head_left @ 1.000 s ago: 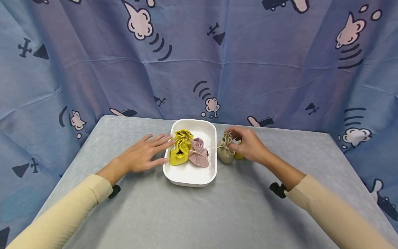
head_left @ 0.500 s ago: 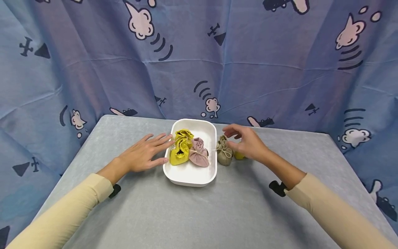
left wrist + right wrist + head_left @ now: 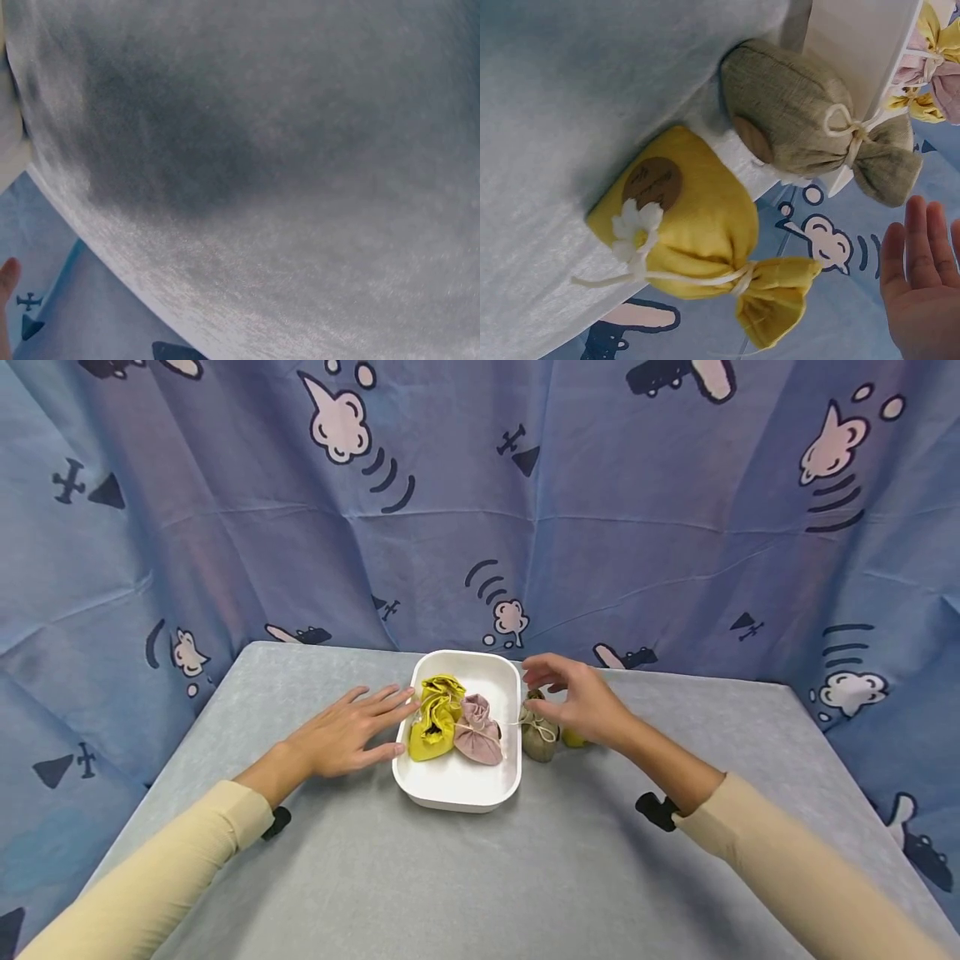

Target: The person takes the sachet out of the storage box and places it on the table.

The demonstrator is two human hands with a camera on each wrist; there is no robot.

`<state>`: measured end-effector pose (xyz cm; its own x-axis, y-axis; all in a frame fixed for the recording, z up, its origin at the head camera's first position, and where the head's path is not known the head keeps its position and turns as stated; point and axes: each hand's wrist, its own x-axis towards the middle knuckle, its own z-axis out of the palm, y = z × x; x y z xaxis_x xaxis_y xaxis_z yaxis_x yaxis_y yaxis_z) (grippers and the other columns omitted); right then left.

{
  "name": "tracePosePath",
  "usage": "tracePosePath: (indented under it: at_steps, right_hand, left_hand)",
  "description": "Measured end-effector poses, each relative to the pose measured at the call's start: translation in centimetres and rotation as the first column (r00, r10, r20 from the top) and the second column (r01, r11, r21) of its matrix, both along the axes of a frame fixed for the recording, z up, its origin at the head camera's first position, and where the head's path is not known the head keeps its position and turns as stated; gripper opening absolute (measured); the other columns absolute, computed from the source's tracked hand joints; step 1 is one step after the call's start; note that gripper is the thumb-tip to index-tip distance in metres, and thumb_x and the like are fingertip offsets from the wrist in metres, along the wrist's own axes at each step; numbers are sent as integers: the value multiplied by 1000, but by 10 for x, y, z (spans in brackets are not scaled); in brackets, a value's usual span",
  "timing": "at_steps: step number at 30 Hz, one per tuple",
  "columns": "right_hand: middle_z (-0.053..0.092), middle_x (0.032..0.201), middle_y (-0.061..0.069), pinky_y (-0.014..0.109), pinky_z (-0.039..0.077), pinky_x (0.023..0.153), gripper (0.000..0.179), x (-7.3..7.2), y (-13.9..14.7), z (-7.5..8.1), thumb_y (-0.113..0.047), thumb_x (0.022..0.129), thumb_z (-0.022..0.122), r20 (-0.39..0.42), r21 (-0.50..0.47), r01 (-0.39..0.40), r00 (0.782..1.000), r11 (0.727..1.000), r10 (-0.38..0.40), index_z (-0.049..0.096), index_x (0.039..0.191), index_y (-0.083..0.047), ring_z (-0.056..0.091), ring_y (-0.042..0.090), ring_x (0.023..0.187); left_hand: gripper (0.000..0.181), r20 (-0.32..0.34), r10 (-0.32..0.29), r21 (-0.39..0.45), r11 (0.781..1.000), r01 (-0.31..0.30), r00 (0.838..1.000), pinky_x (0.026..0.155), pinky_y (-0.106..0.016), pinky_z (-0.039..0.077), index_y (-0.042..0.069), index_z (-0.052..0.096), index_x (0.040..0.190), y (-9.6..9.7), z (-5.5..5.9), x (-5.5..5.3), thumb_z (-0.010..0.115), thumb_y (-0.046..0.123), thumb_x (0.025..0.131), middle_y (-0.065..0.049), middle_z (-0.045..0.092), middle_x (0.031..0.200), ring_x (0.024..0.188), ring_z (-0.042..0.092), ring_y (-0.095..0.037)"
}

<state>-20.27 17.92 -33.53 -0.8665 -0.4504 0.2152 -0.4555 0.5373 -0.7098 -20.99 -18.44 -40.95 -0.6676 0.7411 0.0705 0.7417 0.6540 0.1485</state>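
A white plastic box (image 3: 457, 787) holds yellow drawstring pouches (image 3: 432, 745) and a pink one (image 3: 478, 745). My left hand (image 3: 341, 732) is spread at the box's left rim, fingertips right over the edge. Against the outside of the right wall stands an olive-beige pouch (image 3: 787, 105), tied with a cream cord. Just above its gathered neck, my right hand (image 3: 585, 697) has loosely bent fingers, with a gap to the pouch in the right wrist view. Beside that pouch is another yellow pouch (image 3: 701, 206), with a white flower and a round brown label, partly hidden by the hand in the head view.
A grey cloth covers the table (image 3: 450, 885). Behind it hangs a blue patterned curtain (image 3: 420, 552), close to the table's far edge. Black wrist straps (image 3: 656, 811) show near both sleeves.
My right hand lets go of the olive-beige pouch's neck, opens its fingers and shifts slightly left above it. The pouch settles upright beside the box. My left hand stays put.
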Motion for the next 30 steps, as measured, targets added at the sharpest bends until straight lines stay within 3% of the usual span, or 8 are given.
tracePosePath:
  at_steps: [15, 22, 30]
  right_hand:
    - [61, 130, 20, 41, 51, 99, 52, 4, -32, -10, 6, 83, 76, 129, -53, -81, 988, 995, 87, 57, 131, 4, 63, 31, 118]
    - [60, 130, 24, 46, 48, 101, 55, 5, -41, -16, 7, 83, 74, 148, -63, -118, 981, 991, 126, 53, 134, 8, 62, 35, 119]
    - [60, 131, 21, 38, 49, 101, 57, 4, -51, -22, 8, 82, 74, 172, -47, -134, 975, 990, 140, 52, 135, 9, 61, 34, 120]
  left_hand:
    - [68, -7, -6, 16, 1000, 6, 1000, 116, -61, 21, 22, 29, 159, 0, -1, 1, 41, 58, 102, 0, 25, 164, 149, 24, -26]
    - [68, -14, -13, 23, 1000, 14, 1000, 115, -61, 22, 22, 29, 159, 0, -2, 0, 42, 57, 102, -1, 25, 164, 149, 24, -27]
    - [68, 0, -7, 12, 1000, 7, 1000, 117, -59, 19, 22, 28, 159, -1, -2, -1, 40, 57, 102, 0, 23, 164, 150, 23, -26]
